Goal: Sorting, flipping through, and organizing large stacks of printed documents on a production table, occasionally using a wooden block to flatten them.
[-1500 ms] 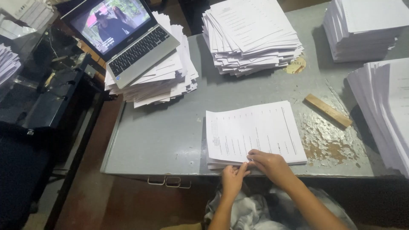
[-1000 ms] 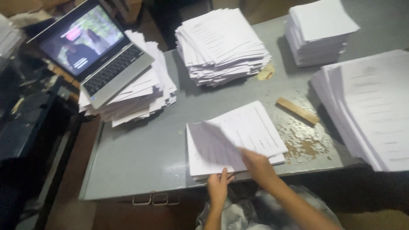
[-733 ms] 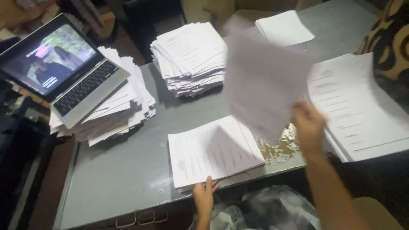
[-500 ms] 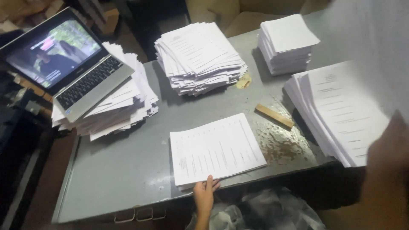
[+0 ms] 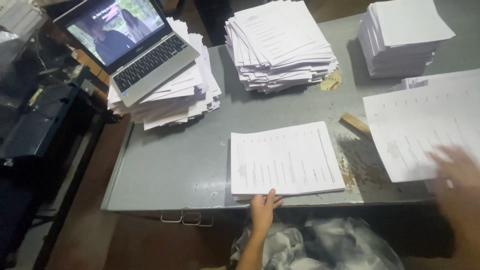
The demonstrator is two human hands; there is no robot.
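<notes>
A thin stack of printed sheets (image 5: 286, 159) is seen lying flat near the front edge of a grey metal desk (image 5: 170, 165), pinned at its near edge by the fingertips of the left hand (image 5: 263, 207), fingers flat and not closed around it. At far right, a single printed sheet (image 5: 425, 127) is touched by the blurred right hand (image 5: 457, 175); whether it is gripped cannot be told. An open laptop (image 5: 135, 45) is propped on a paper pile (image 5: 175, 97), with taller piles (image 5: 280, 45) behind.
</notes>
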